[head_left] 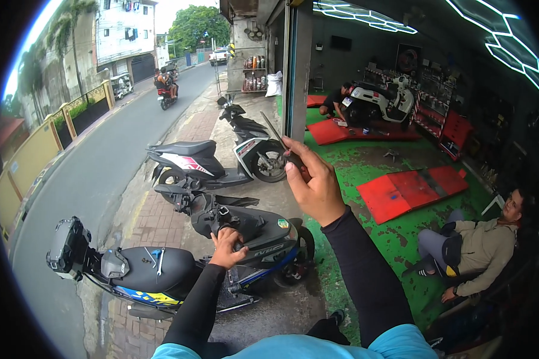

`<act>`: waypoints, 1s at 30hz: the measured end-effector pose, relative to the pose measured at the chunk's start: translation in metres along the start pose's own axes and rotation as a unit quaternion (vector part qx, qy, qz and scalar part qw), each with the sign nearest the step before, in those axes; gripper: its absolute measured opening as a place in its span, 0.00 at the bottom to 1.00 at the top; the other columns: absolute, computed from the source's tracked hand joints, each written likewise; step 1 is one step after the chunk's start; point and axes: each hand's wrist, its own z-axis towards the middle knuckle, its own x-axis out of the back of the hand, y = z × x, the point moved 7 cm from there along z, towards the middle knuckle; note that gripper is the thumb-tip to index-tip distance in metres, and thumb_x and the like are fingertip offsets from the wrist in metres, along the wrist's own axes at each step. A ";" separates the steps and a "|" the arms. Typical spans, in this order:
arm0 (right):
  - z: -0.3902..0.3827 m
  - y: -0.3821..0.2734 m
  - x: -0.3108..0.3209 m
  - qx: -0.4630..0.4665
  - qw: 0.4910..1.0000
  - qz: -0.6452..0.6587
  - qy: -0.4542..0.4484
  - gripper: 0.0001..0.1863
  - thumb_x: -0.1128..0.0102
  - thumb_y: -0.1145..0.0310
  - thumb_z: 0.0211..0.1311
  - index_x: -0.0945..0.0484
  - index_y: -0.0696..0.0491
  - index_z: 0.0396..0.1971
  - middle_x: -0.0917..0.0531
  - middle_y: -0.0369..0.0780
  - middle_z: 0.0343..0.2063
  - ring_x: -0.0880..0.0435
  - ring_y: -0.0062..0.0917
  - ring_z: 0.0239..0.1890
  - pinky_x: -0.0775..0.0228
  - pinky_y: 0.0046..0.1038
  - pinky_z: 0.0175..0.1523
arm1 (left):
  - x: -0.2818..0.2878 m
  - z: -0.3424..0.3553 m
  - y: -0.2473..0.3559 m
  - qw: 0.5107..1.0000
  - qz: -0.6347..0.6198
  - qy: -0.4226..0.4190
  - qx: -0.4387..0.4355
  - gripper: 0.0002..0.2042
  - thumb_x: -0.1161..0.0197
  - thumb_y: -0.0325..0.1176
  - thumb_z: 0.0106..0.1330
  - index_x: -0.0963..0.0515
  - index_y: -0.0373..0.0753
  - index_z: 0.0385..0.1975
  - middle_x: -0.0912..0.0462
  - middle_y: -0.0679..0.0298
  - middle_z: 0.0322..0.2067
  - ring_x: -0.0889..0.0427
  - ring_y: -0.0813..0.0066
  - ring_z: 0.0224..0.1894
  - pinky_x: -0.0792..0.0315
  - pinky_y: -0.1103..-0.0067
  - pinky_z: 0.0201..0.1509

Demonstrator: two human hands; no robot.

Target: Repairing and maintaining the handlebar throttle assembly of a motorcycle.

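Note:
Raised in front of me, my right hand [314, 182] pinches a thin metal-shafted screwdriver [273, 130] between thumb and fingers. Its shaft points up and to the left, while its handle end is mostly hidden by the fingers. Lower and to the left, my left hand [227, 247] has its curled fingers on the inner front panel of a dark scooter [268, 246] with blue and yellow trim. On that scooter's seat [176, 274] lie a combination wrench [160, 263], a blue-handled tool [154, 255] and some small dark parts [146, 260].
A white and red scooter [191, 161] stands just beyond. Red ramps [410, 192] rest on the green floor to the right, where a person [482, 251] sits. Farther back, another person [335, 102] crouches by a white scooter [395, 99]. The road [102, 173] runs along the left.

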 end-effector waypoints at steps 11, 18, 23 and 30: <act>-0.428 0.224 0.059 -0.539 0.759 -0.300 -0.208 0.22 0.44 0.60 0.59 0.21 0.48 0.54 0.16 0.48 0.48 0.19 0.45 0.52 0.27 0.40 0.57 | 0.006 -0.005 0.004 0.999 -0.009 0.044 -0.011 0.20 0.34 0.49 0.51 0.25 0.43 0.38 0.27 0.62 0.48 0.36 0.57 0.63 0.70 0.35 0.69; -0.715 0.145 0.186 -0.803 0.432 -0.340 -0.230 0.30 0.43 0.61 0.55 0.24 0.52 0.60 0.20 0.50 0.55 0.21 0.43 0.57 0.30 0.39 0.62 | 0.005 -0.003 0.001 0.999 0.002 0.047 0.012 0.19 0.33 0.50 0.52 0.25 0.43 0.36 0.27 0.63 0.47 0.36 0.57 0.64 0.70 0.34 0.69; -0.730 0.141 0.199 -0.829 0.395 -0.357 -0.173 0.30 0.43 0.60 0.55 0.25 0.53 0.60 0.20 0.50 0.55 0.21 0.44 0.57 0.30 0.39 0.62 | 0.002 -0.003 -0.001 0.999 -0.002 0.046 0.013 0.19 0.34 0.50 0.52 0.25 0.44 0.36 0.27 0.66 0.47 0.36 0.59 0.64 0.71 0.34 0.69; -0.698 0.177 0.181 -0.806 0.440 -0.368 -0.149 0.31 0.42 0.60 0.56 0.28 0.54 0.62 0.21 0.51 0.55 0.21 0.44 0.57 0.29 0.39 0.62 | 0.001 -0.006 0.001 0.996 -0.013 0.086 0.010 0.18 0.34 0.49 0.52 0.25 0.44 0.36 0.27 0.66 0.49 0.37 0.60 0.65 0.71 0.34 0.68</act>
